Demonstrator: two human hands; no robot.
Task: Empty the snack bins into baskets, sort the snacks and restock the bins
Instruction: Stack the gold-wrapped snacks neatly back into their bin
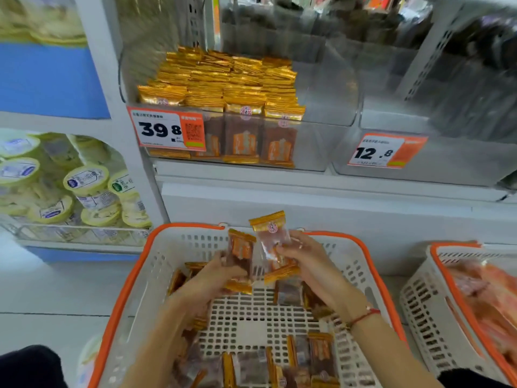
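- A packet is pinched upright by the fingers of the right hand; a second packet is gripped by the left hand, just beside it at 9 o'clock.
- Both are held over the basket, where loose packets lie along the near and left sides.
- At 12 o'clock the bin is seen stacked nearly full.
- Restocking is judged to be the step in hand; next, the gathered packets would be squared and carried up to the stack.
- A second basket stands at 3 o'clock.
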